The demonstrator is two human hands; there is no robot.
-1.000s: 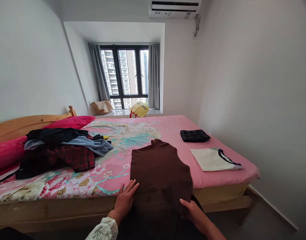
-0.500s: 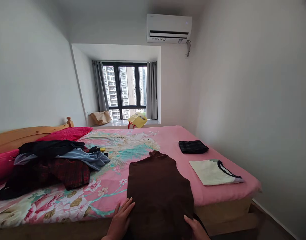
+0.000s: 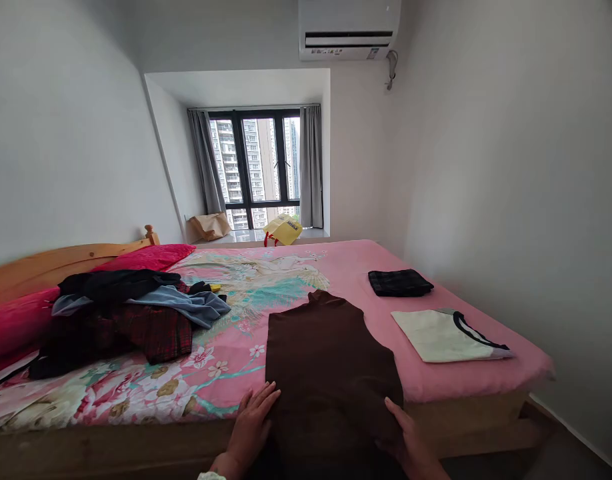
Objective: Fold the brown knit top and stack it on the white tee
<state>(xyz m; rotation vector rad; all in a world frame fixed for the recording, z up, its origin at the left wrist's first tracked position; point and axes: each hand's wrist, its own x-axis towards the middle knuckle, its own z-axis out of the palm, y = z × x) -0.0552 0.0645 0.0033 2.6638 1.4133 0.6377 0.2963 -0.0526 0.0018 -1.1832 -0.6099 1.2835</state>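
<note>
A dark brown high-necked top [image 3: 331, 353] lies spread out over the front edge of the bed, its collar pointing away from me and its lower part hanging toward me. My left hand [image 3: 252, 423] rests on the garment's left edge with fingers stretched out and open. At the right edge, my right hand [image 3: 411, 437] has its thumb on top of the cloth and its other fingers curled in shadow by the hanging part, closed on the fabric. A folded cream T-shirt [image 3: 436, 335] with dark neck trim lies right of the top, and a folded black checked garment [image 3: 400, 283] lies behind that.
A loose heap of clothes [image 3: 131, 320], dark, blue and red plaid, covers the bed's left side near pink pillows [image 3: 146, 257]. The bed [image 3: 346, 257] has a pink floral sheet. On the window sill sit a brown paper bag [image 3: 209, 226] and a yellow bag [image 3: 285, 230].
The whole view has shifted, with the room's upper part higher in the picture and the bed slightly to the right. Both hands stay at the brown top's edges; the right thumb now points further upward.
</note>
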